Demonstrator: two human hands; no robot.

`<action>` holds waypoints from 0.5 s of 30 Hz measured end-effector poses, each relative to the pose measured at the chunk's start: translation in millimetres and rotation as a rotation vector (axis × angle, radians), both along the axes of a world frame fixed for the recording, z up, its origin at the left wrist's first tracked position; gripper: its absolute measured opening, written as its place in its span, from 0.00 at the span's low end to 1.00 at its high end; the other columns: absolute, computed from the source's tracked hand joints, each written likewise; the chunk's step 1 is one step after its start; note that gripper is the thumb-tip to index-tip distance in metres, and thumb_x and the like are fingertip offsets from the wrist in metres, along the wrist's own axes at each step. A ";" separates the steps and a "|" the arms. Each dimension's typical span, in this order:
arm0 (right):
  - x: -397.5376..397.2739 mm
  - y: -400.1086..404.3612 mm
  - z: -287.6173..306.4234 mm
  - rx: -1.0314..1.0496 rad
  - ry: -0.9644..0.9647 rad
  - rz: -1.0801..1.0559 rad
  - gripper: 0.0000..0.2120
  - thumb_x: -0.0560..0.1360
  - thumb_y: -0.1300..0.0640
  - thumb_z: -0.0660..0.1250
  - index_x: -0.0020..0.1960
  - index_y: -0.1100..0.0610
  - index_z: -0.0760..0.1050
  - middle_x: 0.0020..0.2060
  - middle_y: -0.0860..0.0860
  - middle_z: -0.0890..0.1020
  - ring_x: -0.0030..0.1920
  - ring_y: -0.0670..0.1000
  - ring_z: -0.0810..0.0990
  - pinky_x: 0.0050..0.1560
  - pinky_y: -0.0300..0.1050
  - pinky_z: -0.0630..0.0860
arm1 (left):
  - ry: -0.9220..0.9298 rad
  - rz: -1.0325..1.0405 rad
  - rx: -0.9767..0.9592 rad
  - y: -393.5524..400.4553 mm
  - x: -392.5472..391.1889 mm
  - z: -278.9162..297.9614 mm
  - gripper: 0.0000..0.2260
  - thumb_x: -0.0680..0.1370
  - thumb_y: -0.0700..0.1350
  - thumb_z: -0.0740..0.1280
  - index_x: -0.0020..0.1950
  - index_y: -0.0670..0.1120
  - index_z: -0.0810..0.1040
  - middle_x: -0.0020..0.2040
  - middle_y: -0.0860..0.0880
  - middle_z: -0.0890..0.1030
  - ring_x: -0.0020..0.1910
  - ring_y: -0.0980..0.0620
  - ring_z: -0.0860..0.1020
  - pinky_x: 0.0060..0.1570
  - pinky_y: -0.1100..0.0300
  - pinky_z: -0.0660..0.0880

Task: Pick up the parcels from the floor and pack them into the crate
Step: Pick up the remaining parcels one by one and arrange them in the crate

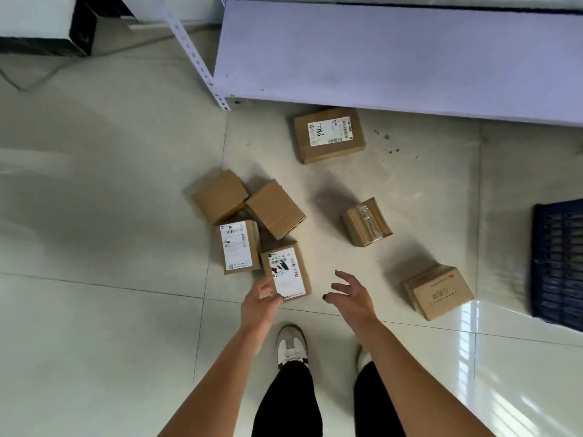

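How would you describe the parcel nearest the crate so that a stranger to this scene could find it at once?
Start at the dark blue crate at the right edge. The parcel nearest it lies on the floor just left of the crate, beyond the open right hand. Unlike its neighbours it bears no white label or clear tape, only faint printing on the cardboard.

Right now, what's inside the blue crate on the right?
Only the slatted near wall of the blue crate shows at the frame edge. Its interior is out of view, so I can't tell whether any parcels are in it.
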State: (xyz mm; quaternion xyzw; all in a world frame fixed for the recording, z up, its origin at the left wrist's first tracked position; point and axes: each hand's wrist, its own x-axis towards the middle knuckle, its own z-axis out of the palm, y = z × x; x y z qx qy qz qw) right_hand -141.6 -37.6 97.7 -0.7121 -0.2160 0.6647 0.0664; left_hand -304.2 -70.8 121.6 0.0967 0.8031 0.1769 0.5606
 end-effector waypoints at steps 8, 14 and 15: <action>-50.5 4.9 -101.3 -0.001 -0.074 0.177 0.30 0.71 0.64 0.68 0.71 0.52 0.66 0.66 0.55 0.73 0.55 0.52 0.76 0.34 0.31 0.69 | 0.050 -0.051 -0.072 3.4 -30.9 -109.5 0.22 0.76 0.39 0.67 0.69 0.43 0.68 0.67 0.45 0.75 0.65 0.47 0.73 0.61 0.59 0.67; -72.0 10.4 -162.8 -0.010 -0.084 0.303 0.30 0.73 0.62 0.66 0.73 0.53 0.63 0.67 0.54 0.74 0.61 0.55 0.75 0.53 0.42 0.72 | -0.032 0.055 -0.095 0.7 -38.0 -189.2 0.17 0.76 0.36 0.62 0.65 0.43 0.73 0.61 0.42 0.79 0.51 0.48 0.76 0.49 0.58 0.70; -74.1 9.4 -165.0 -0.012 -0.078 0.309 0.28 0.73 0.62 0.65 0.71 0.53 0.65 0.65 0.53 0.76 0.58 0.54 0.76 0.52 0.42 0.73 | -0.048 0.079 -0.088 2.4 -37.8 -192.5 0.18 0.77 0.35 0.62 0.66 0.44 0.72 0.61 0.42 0.79 0.50 0.49 0.75 0.47 0.59 0.70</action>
